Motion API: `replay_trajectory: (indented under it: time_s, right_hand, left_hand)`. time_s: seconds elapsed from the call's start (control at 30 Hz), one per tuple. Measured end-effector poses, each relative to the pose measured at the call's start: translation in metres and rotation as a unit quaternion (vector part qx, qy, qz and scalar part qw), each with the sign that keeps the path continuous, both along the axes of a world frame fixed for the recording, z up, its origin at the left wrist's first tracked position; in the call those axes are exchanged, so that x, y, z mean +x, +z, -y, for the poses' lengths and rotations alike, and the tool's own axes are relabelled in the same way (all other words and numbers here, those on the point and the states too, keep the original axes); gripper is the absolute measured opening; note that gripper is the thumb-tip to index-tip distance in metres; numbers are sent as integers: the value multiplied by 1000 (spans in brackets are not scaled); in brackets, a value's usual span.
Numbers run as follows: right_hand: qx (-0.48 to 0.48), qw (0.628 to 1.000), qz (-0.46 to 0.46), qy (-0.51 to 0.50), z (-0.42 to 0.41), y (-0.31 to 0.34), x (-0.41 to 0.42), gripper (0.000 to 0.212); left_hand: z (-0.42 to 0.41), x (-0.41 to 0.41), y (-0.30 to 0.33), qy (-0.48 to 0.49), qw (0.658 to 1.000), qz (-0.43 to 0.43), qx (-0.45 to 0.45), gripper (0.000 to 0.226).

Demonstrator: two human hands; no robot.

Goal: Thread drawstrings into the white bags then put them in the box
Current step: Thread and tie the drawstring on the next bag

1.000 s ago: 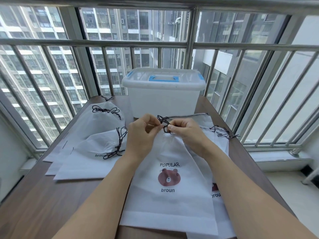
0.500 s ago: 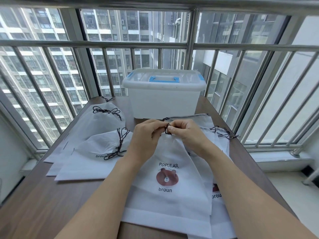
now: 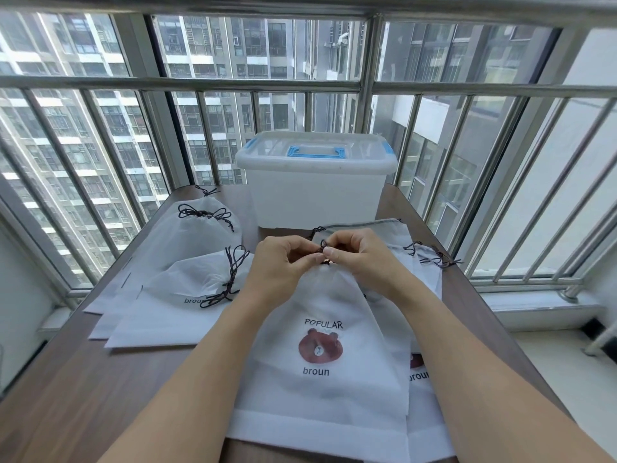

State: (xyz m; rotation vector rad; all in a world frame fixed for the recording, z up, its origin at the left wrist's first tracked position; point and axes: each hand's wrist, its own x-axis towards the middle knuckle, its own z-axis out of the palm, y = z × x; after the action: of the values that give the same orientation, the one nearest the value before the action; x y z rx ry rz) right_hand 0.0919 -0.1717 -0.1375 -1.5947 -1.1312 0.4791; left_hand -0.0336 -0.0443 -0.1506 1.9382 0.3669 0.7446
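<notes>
A white bag (image 3: 320, 372) printed with a brown bear and "POPULAR broun" lies in front of me, its top gathered into a bunch. My left hand (image 3: 280, 269) and my right hand (image 3: 359, 255) meet at that bunched top, and both pinch the dark drawstring (image 3: 323, 246) between fingertips. The cord's ends are mostly hidden by my fingers. Behind them stands the translucent plastic box (image 3: 317, 195) with a blue handle, its lid on.
Tied white bags (image 3: 187, 285) with dark cords lie in a stack at the left. More white bags (image 3: 420, 262) lie under and to the right of the one in front. A metal railing and window run close around the wooden table (image 3: 83, 396).
My hands have drawn closer together at the bag's top, and the loose loop of cord seen earlier is now nearly hidden between my fingers. The bag top looks more tightly gathered.
</notes>
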Motion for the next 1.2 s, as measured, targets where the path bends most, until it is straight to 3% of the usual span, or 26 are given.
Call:
replay_trajectory:
  time_s: [0.2,0.3,0.4,0.53,0.73,1.0,1.07,1.2]
  right_hand:
    - [-17,993,102,-53,-1,-1,4,10]
    - [-11,984,159,-84,-2,-2,8,9]
    - [-2,981,174,-86,-2,-4,9,8]
    - [7,987,144,-72,-2,-3,9,9]
    - [40,999,34,-7,0,-1,7,14]
    - [21,998,49,-19,-3,1,2,12]
    - [1,1000,-4,4,1,4,2,15]
    - [-30,974,-208,84,7,5,8,18]
  left_hand:
    - [-2,1,-1,5,999,-38,-17,6]
    - [1,2,2,-36,987,-66,-140,14]
    - [7,0,8,-101,954,-51,-278,20]
    - [8,-2,11,-141,929,-38,-341,19]
    - [6,-3,11,-145,941,-50,-302,18]
    - [8,-2,13,-82,957,-34,-276,18]
    - [8,-1,13,-84,959,-20,-270,18]
    - [5,0,10,-95,974,17,-204,15]
